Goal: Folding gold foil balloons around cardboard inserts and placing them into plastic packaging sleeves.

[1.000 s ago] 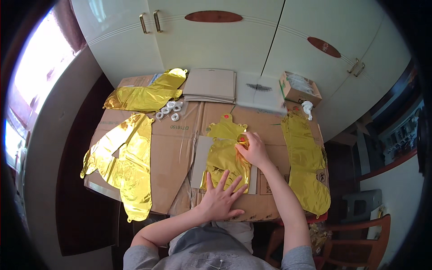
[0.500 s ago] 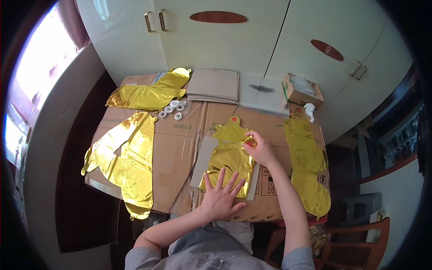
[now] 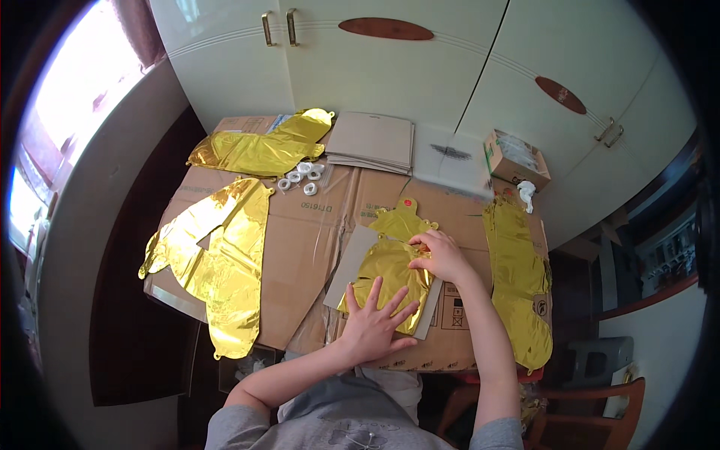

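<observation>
A small gold foil balloon (image 3: pixel 391 264) lies flat on a grey card sheet (image 3: pixel 351 260) on the cardboard-covered table (image 3: pixel 307 232). My left hand (image 3: pixel 373 322) presses flat on the balloon's near end with fingers spread. My right hand (image 3: pixel 441 255) pinches the foil at the balloon's right side, near its middle. The balloon's far tab with a red dot (image 3: pixel 407 203) points away from me.
Flat gold foil balloons lie at the left (image 3: pixel 217 259), the far left (image 3: pixel 259 150) and the right edge (image 3: pixel 517 277). Several white tape rolls (image 3: pixel 300 177), a stack of grey cards (image 3: pixel 373 141), a clear bag (image 3: pixel 450 159) and a small open box (image 3: pixel 516 159) sit at the back, before white cupboard doors.
My right hand has come toward me along the balloon's right side, and the foil has been drawn down with it. My left hand stays pressed in place.
</observation>
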`<control>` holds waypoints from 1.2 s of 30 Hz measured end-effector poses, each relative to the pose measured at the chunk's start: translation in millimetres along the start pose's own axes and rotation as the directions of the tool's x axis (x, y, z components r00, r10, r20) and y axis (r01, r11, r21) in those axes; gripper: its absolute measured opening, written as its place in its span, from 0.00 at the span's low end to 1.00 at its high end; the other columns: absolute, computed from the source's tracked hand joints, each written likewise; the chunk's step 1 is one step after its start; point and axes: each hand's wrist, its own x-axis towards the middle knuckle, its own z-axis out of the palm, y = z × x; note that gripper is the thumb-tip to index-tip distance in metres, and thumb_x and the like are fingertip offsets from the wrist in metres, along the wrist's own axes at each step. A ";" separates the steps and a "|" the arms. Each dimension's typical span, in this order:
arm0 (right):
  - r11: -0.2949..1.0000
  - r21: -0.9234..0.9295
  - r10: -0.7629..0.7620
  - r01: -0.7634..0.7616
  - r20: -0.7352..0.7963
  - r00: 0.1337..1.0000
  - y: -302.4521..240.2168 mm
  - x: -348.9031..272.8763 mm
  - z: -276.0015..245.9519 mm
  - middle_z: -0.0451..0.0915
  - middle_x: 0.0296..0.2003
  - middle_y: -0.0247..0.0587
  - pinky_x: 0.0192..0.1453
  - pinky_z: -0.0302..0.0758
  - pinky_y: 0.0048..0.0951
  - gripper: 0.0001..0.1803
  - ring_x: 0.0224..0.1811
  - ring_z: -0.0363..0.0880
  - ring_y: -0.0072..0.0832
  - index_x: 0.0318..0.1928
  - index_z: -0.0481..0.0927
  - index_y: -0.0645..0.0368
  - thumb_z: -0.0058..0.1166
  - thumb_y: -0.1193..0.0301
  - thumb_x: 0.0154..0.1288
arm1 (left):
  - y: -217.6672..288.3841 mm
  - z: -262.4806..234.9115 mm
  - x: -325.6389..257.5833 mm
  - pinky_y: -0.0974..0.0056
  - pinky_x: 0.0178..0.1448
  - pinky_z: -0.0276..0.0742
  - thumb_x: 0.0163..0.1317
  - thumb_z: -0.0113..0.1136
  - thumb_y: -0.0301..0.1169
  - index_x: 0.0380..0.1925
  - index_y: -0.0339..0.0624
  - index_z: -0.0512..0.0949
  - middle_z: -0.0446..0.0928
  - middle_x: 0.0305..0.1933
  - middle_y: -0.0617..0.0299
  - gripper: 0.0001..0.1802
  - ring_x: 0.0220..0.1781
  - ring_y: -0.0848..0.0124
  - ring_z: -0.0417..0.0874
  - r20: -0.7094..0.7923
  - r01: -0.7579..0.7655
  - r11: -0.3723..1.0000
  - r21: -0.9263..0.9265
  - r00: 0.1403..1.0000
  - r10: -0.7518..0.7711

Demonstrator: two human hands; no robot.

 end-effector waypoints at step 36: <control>0.993 0.116 0.019 -0.012 -0.059 0.998 -2.3 -8.5 6.6 0.79 0.43 0.41 0.58 0.72 0.39 0.21 0.51 0.77 0.40 0.48 0.81 0.53 0.67 0.63 0.53 | -15.3 15.4 51.2 0.19 0.67 0.36 0.54 0.46 0.73 0.72 0.46 0.58 0.51 0.77 0.47 0.54 0.78 0.35 0.42 -0.119 0.246 0.969 0.021 0.963 -0.242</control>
